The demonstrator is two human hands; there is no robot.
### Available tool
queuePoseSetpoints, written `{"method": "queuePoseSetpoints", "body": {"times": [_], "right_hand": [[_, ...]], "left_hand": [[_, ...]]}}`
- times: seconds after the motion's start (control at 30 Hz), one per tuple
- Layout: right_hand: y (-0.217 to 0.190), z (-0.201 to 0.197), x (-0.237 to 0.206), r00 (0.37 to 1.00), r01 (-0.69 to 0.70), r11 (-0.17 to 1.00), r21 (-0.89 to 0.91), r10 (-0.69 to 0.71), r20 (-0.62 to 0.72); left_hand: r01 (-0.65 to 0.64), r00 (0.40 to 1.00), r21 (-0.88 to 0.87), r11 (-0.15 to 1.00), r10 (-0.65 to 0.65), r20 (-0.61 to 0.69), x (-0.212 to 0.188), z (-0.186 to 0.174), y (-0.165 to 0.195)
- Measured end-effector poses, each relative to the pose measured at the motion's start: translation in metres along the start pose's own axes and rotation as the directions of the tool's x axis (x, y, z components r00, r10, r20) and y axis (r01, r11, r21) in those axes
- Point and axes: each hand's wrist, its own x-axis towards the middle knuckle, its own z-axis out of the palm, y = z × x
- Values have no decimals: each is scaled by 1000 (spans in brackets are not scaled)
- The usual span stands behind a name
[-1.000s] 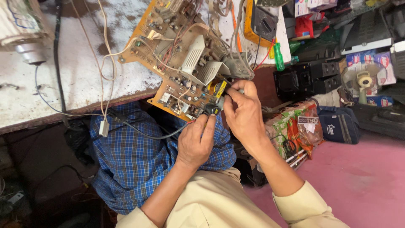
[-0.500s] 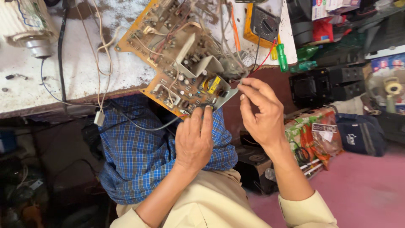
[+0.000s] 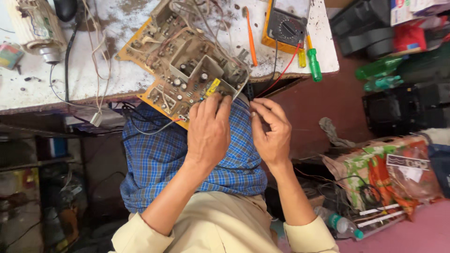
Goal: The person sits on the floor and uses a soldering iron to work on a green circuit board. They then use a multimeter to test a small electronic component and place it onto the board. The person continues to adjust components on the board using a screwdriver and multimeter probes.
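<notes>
Here, tan-brown printed circuit board (image 3: 180, 70) crowded with components and loose wires, lying tilted on white, stained worktop (image 3: 56, 82), near corner overhanging the front edge above blue checked cloth (image 3: 164, 159) spread across the lap.

Left hand (image 3: 208, 131) palm down, fingertips (image 3: 213, 100) pressed on the overhanging corner beside a small yellow component (image 3: 212, 87); grip flat and resting rather than clenched, wrapped round nothing visible.

Right hand (image 3: 272, 133) just beside the board's edge, thumb and forefinger pinched together near a thin dark wire; impossible to tell whether anything sits in that pinch.

Orange-handled slim tool (image 3: 251, 40) and yellow multimeter with dark dial (image 3: 286, 26) further back on worktop; red lead (image 3: 281, 70) running from meter toward the hands. Green-and-yellow-handled screwdriver (image 3: 311, 61) near worktop's right edge. White cylindrical part (image 3: 37, 30) at far left.

Handling judgement: board likely light, stiff, somewhat brittle; upright components and solder joints fragile, wires prone to snagging. Best held by bare edges or corners, both sides supported, never by the raised metal shield (image 3: 197, 65) or trailing wires. Overhanging corner probably apt to tip if pressed hard.
</notes>
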Motion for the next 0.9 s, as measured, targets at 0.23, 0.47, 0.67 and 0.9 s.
{"method": "queuePoseSetpoints", "body": {"times": [0.23, 0.47, 0.67, 0.9], "right_hand": [[45, -9, -18, 997, -76, 985, 157, 73, 24], [64, 1, -12, 991, -125, 959, 253, 110, 73], [64, -6, -14, 996, -88, 953, 289, 84, 28], [26, -19, -4, 994, -57, 842, 537, 96, -45]], "left_hand": [[43, 996, -84, 996, -50, -79, 2, 36, 14], [61, 995, 59, 996, -57, -76, 13, 35, 28], [-35, 999, -151, 988, 31, -28, 24, 1, 16], [265, 963, -559, 786, -182, 201, 53, -125, 24]]}}
